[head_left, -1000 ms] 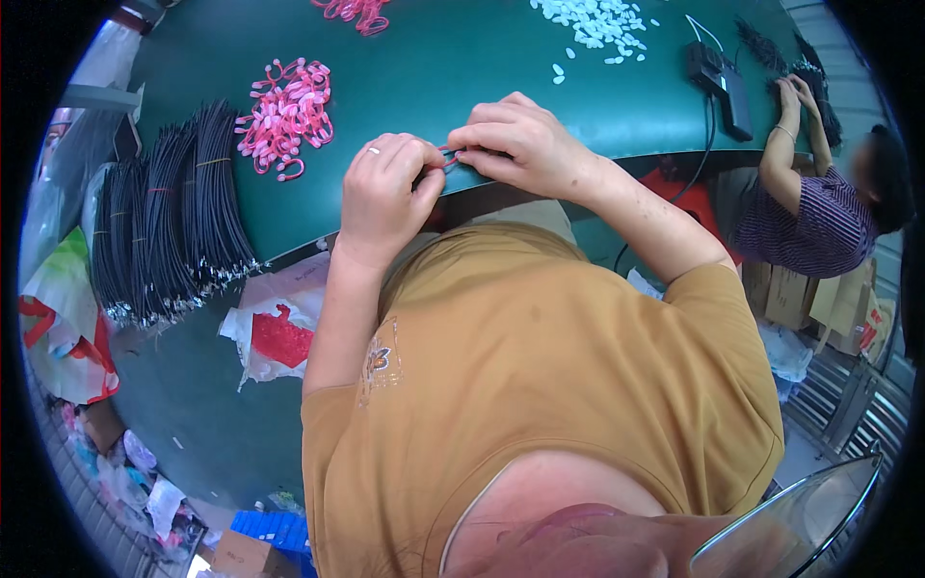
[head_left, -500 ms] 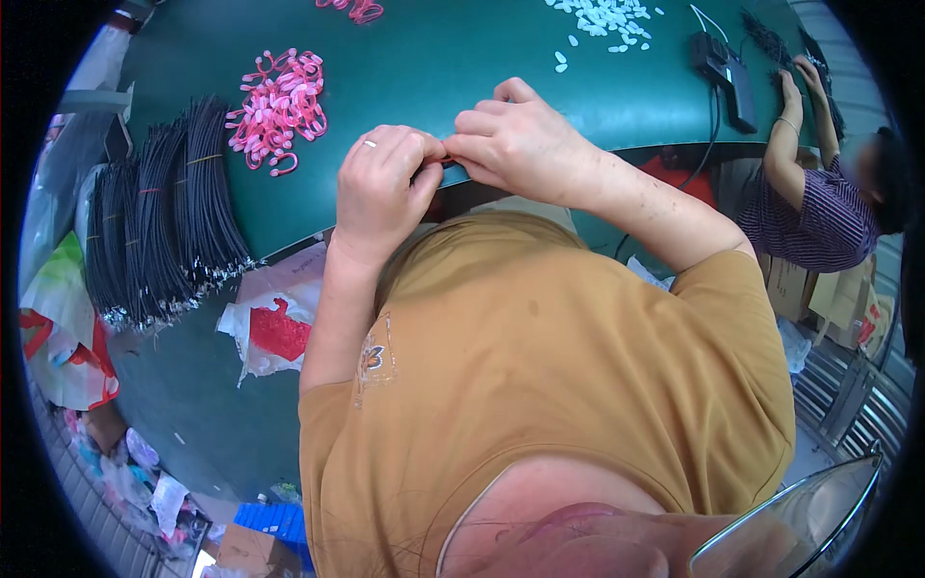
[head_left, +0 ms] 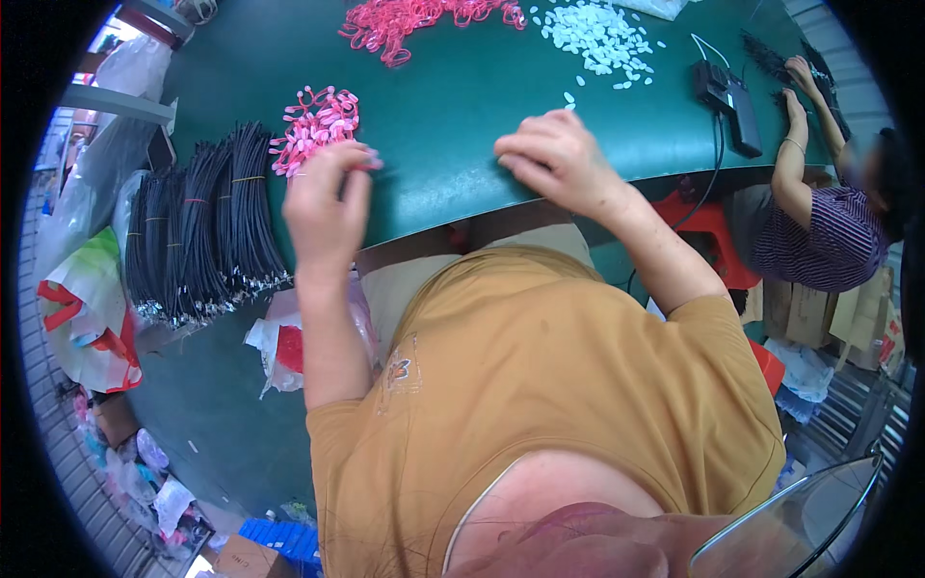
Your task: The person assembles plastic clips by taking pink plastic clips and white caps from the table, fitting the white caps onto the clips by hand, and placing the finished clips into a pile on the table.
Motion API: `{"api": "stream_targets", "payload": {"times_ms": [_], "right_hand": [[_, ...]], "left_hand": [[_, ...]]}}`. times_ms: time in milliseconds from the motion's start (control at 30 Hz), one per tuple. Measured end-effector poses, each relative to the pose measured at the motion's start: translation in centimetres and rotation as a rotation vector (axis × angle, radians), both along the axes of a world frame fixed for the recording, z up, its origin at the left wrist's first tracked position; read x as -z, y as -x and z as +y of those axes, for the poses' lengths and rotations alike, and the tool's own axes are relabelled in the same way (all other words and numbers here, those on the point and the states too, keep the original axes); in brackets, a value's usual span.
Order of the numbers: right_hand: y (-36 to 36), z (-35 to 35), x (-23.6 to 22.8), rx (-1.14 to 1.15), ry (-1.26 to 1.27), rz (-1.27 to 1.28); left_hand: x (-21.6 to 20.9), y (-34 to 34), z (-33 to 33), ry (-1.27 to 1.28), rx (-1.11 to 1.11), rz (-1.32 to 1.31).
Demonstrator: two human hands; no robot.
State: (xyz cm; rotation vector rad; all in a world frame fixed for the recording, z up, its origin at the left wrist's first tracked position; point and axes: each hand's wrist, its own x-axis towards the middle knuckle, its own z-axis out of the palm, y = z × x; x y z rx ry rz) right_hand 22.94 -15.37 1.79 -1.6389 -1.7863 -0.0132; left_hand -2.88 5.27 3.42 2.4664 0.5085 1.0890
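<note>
From my end of the feed, I have the bare left hand (head_left: 326, 207) just short of the near pile of pinkish-red thin cord loops with pale tips (head_left: 316, 123); its knuckles cover part of the pile's near edge. The bare right hand (head_left: 559, 162) is well to the right, above the dark green smooth tabletop (head_left: 453, 106), with that pile off to its left.

The left fingers are bent and blurred, thumb apart from the knuckles. I see a pinkish bit at the fingertips, but I cannot tell whether it is pinched. The right hand is curled, thumb close to the forefinger; I cannot tell whether anything is between them.

The loops look glossy and narrow, bent into small U shapes, heaped over one another. They point every way, sharing no long axis; the heap itself stretches away from the left hand.

Beyond and between both hands I see a wider heap of red cord loops (head_left: 393, 31). Small white oval pieces (head_left: 597, 40) scatter beyond the right hand. Left of the left hand lie tied bundles of black cords with silvery ends (head_left: 204, 226), their long axis running away from the wearer, silvery ends nearest.
</note>
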Motion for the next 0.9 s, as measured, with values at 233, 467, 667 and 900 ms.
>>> {"api": "stream_targets", "payload": {"times_ms": [233,467,667,900], "right_hand": [[-7.2,-0.6,-0.8,0.448,-0.001,-0.222],[-7.4,-0.4,0.2,0.486,0.175,-0.247],[-7.1,-1.2,-0.2,0.477,0.241,-0.182],[-6.4,-2.0,-1.1,0.418,0.149,-0.225]], "left_hand": [[-2.6,-1.2,8.3,-0.344,-0.154,0.189],[-0.7,-11.6,8.7,-0.349,0.026,0.456],[-0.2,-13.4,8.8,-0.332,0.043,0.559],[-1.8,-9.0,0.3,0.397,0.379,0.242]]}}
